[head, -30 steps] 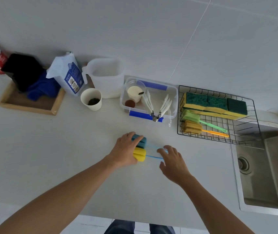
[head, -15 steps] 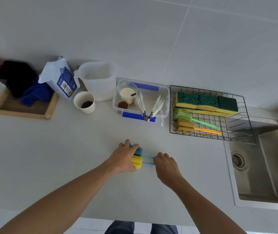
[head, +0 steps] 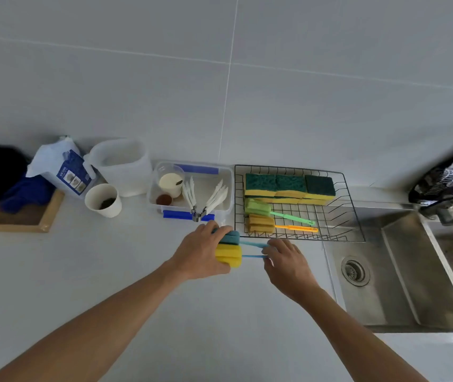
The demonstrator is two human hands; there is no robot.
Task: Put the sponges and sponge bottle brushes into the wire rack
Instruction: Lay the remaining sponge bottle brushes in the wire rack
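- Left hand point(head: 200, 252) is wrapped around the sponge ends of two bottle brushes: a teal brush point(head: 230, 237) on the far side and a yellow brush point(head: 228, 256) on the near side, the two heads pressed together.
- Right hand point(head: 285, 260) pinches the thin blue handles point(head: 252, 244) of both brushes at their right ends; fingertips curl over the handles.
- Both brushes are held level, heads left and handles right, just near of the wire rack's point(head: 354, 205) front edge and left of the sink point(head: 401, 271) (whether they touch the counter point(head: 109, 271) cannot be told).
- Wire rack sits on the counter, touching the sink's far left corner. Inside it: a row of three green-topped yellow sponges point(head: 288, 187) along the far side.
- In front of the sponges lie a green brush point(head: 258, 208) and, nearer, an orange brush point(head: 261, 224), heads left, handles pointing right.
- Left of the rack: a clear plastic box point(head: 225, 205) with blue clips holding a small cup and white utensils.
- Further left: a paper cup point(head: 103, 200), a white jug point(head: 122, 166), a blue and white bag point(head: 62, 169), then a wooden tray point(head: 46, 216) with dark cloths.
- Faucet point(head: 445, 199) shows at the far right, blurred.
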